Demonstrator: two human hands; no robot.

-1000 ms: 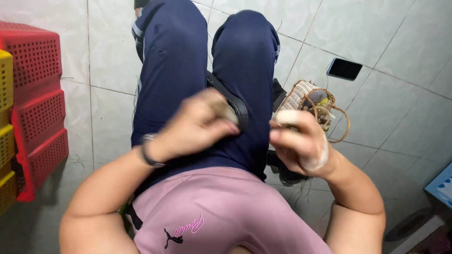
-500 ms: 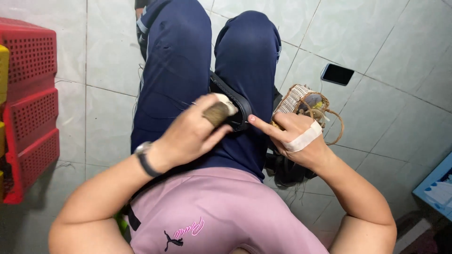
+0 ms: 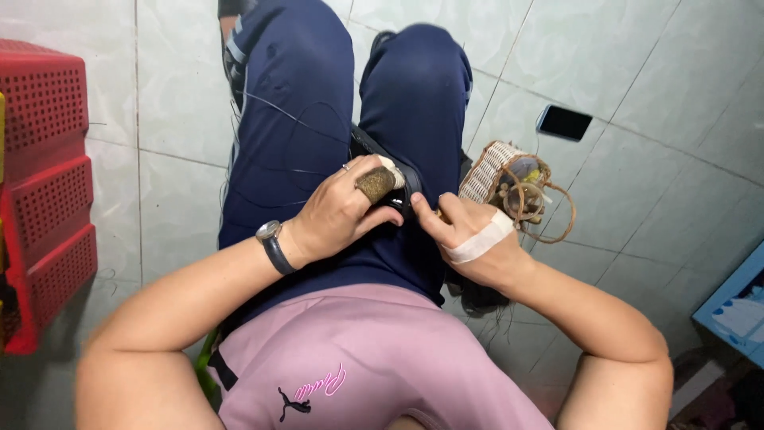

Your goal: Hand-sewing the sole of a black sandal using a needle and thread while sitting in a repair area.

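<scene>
I look down at my lap, with dark blue trousers over both thighs. My left hand, a watch on its wrist, curls over a black pad lying on my right thigh. One finger wears a brown sleeve and another a white wrap. My right hand, with a white tape band across it, has its fingertips pinched together against the pad's lower edge, touching my left fingers. What they pinch is hidden. A thin dark strand loops over my left thigh.
A small woven basket with coiled cane loops sits on the tiled floor by my right knee. A dark phone lies beyond it. Red perforated crates stand stacked at the left. A blue object is at the right edge.
My right hand has opened from a raised fist and come down to the pad, its fingertips now meeting my left hand. My left hand has shifted slightly along the thigh.
</scene>
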